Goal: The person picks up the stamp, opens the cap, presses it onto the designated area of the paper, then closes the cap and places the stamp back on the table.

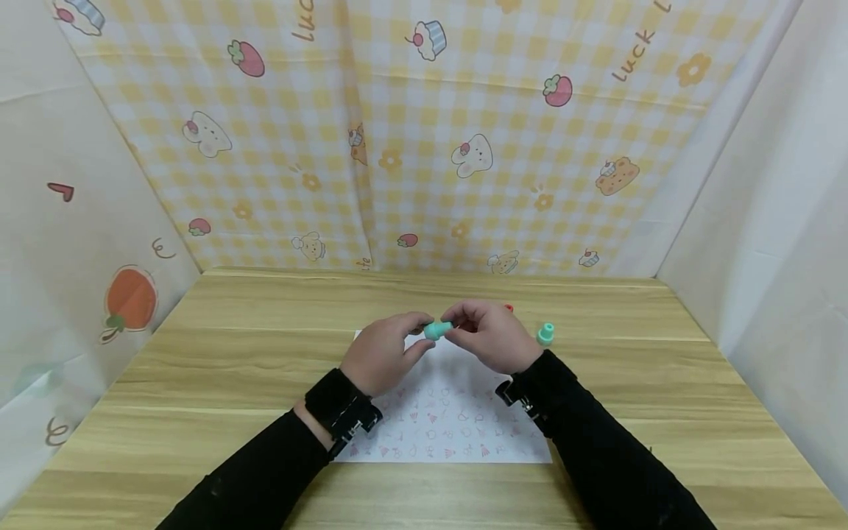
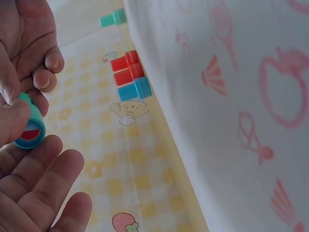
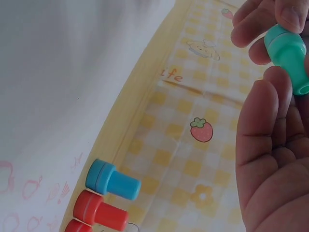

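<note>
A small teal-green toy stamp (image 1: 435,330) is held between both hands, above the far part of a white paper sheet (image 1: 457,397). My left hand (image 1: 379,355) pinches its wide end with thumb and fingers. At the narrow handle end, my right hand (image 1: 493,337) grips it between thumb and fingertips. Seen by the left wrist camera, the stamp (image 2: 36,116) turns its round face toward the lens, with red and blue inside. In the right wrist view, the narrow end of the stamp (image 3: 292,63) points downward near the right fingers. Pink and red printed pictures cover the nearer part of the sheet.
Beyond the paper stand a blue stamp (image 3: 112,179) and two red stamps, one red stamp (image 3: 99,211) beside the blue. Another green stamp (image 1: 546,334) stands right of my right hand. A yellow checked cloth (image 1: 424,147) hangs behind the wooden table (image 1: 232,383).
</note>
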